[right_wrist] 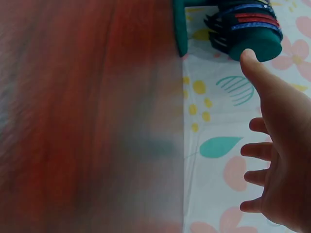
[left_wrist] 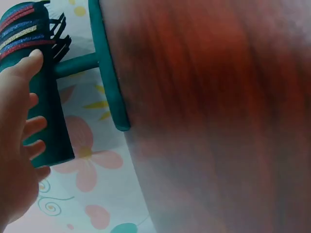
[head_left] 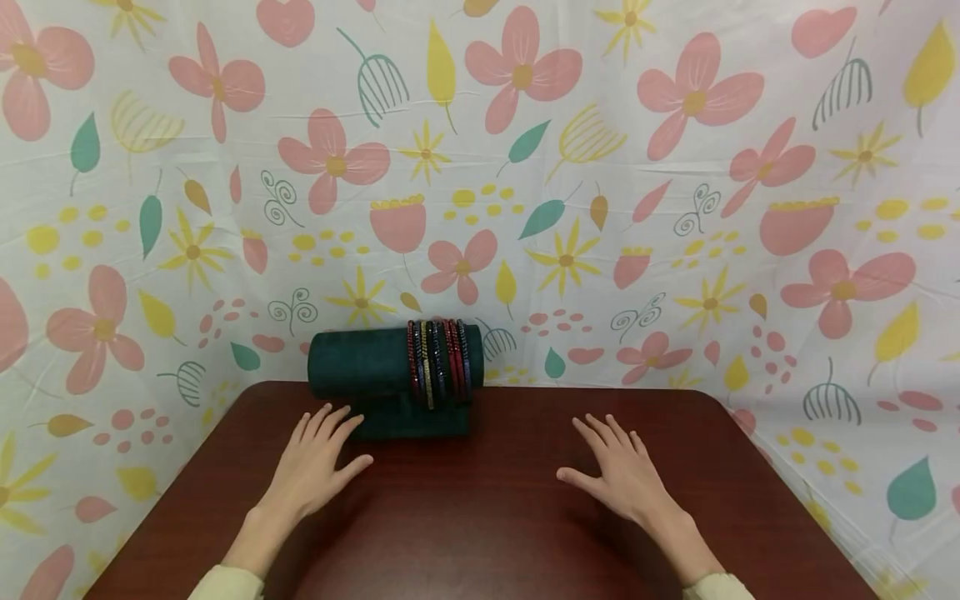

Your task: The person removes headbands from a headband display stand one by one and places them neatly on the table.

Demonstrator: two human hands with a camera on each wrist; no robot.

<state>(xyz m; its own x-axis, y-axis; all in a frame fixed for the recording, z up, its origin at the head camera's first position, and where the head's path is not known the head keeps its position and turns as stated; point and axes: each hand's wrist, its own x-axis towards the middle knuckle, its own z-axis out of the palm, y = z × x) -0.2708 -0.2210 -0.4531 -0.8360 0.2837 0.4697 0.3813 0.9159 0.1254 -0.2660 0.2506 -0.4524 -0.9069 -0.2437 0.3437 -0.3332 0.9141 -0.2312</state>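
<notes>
A dark green bracelet stand [head_left: 356, 362] with a horizontal roll rises from a flat base [head_left: 420, 427] at the table's far edge, left of centre. Several glittery bracelets [head_left: 439, 362] in red, blue, black and gold circle the right part of its roll. My left hand [head_left: 311, 467], fingers spread, is just in front of the stand's left side and appears apart from it. To the right of the stand, my right hand [head_left: 622, 475] is held with fingers extended and holds nothing. Dark strips [left_wrist: 60, 39] stick out below the bracelets in the left wrist view.
A dark reddish-brown table [head_left: 510, 508] with rounded far corners lies under both hands. Behind it hangs a white cloth [head_left: 480, 150] printed with pink flowers, yellow blossoms and green leaves, which also runs down both sides.
</notes>
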